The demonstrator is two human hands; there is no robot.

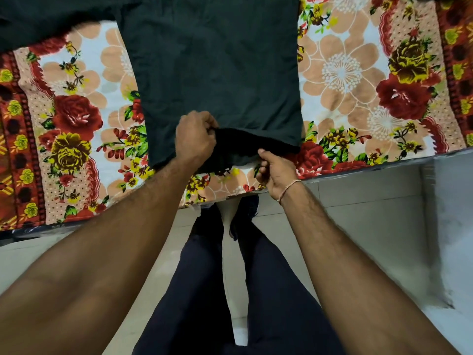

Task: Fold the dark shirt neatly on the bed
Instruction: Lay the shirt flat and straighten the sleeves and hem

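The dark shirt (217, 67) lies spread flat on the bed (74, 119), its body running away from me and one sleeve stretching to the upper left. My left hand (195, 137) grips the shirt's near hem, fingers curled into the cloth. My right hand (275, 172) pinches the same hem a little further right, lifting a bunched fold of it off the sheet. The far end of the shirt is cut off by the top of the frame.
The bed carries a floral sheet in red, peach and yellow; its near edge (384, 160) runs across the middle of the view. Below it are my legs in dark trousers (204, 290) and a pale tiled floor (371, 213).
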